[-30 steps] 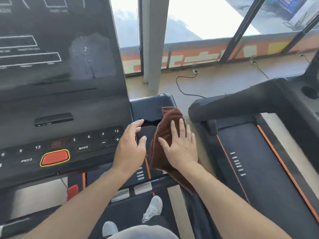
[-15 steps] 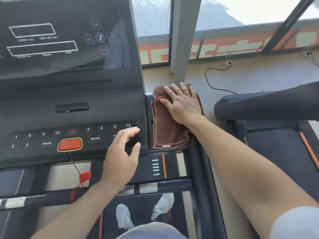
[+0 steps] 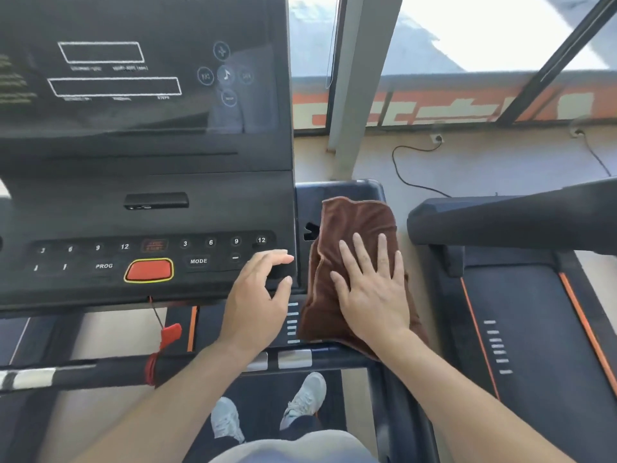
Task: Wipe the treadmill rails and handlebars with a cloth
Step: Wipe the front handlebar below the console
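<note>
While right hand [image 3: 374, 289] presses flat, cloth [image 3: 354, 228] lies lengthwise along rail.

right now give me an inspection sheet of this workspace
surface: side tray beside the console, mostly under the cloth
job's things: brown cloth spread on the tray; handlebar below the console
clutter: red safety clip hanging on its cord
hands: right hand flat on the cloth; left hand at the console edge, fingers relaxed
cables: black cable on the floor to a wall socket
surroundings: second treadmill on the right, windows ahead
</note>
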Tool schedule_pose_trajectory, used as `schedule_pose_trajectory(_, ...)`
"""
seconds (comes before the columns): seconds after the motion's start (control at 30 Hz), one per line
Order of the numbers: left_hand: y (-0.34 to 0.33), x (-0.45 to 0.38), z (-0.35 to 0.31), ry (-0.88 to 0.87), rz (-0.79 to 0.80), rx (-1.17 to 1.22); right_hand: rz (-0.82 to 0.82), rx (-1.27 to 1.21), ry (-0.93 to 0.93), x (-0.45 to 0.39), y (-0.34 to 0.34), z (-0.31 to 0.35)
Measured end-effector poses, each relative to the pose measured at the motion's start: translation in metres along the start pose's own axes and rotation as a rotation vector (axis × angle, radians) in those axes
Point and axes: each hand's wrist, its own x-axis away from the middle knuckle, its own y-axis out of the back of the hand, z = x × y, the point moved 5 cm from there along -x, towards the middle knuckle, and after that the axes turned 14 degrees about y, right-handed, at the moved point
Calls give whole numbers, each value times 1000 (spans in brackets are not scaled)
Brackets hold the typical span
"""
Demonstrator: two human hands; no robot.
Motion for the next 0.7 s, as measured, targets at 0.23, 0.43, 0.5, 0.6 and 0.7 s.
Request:
schedule_pose_trajectory(0.23, 13, 5, 10, 61, -40, -21, 33, -43, 280, -54, 0, 27)
schedule_pose_trajectory(0.43, 10, 7, 14, 73, -74, -18, 37, -75, 255, -125, 15, 15)
schedule_pose_trajectory(0.5, 3, 8, 12, 72, -63, -21, 49, -100, 232, -150, 23, 0)
schedule_pose_trajectory(0.6, -7, 10, 6, 43, -35, -14, 33, -85, 129, -157, 29, -31)
schedule_pose_trajectory(0.7, -10, 15, 4, 7, -34, 0, -18, -206, -56, -133, 30, -59)
